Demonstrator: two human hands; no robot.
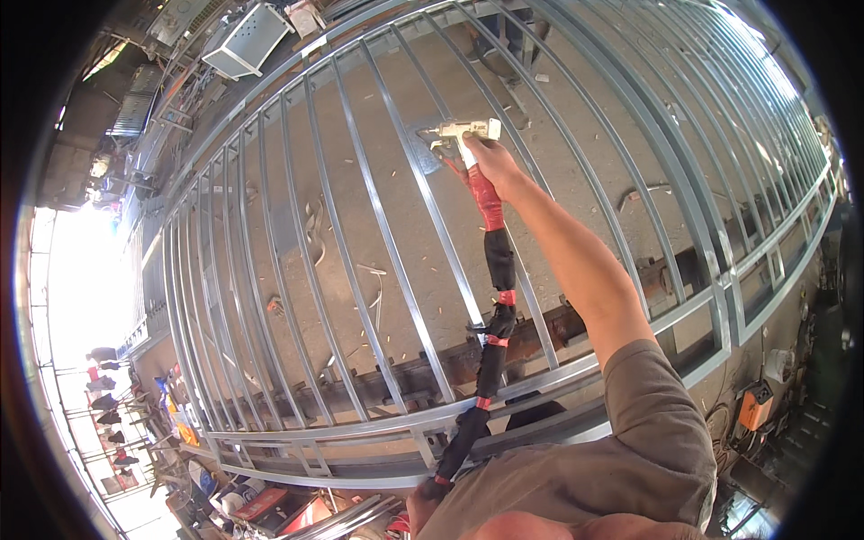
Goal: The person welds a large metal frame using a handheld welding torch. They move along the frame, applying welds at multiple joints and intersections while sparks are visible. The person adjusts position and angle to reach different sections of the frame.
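Observation:
Stretched out over a metal barred frame (364,175), my right hand (493,162) is closed around a pale pistol-shaped tool (472,131). Its narrow nose points left, close to one of the bars; I cannot make out whether it touches. From the grip, a thick line wrapped in red and black (490,261) runs back across the frame's near rail to my body. At the lower edge, a little skin by the end of that line seems to be part of my left hand (421,511). Its fingers are hidden.
A second barred section (720,117) adjoins on the right. Dark beams (558,328) lie beneath the frame, above a dusty floor with scraps. An orange machine (756,405) stands at right, a grey metal cabinet (247,40) at far left, and a red box (261,506) at near left.

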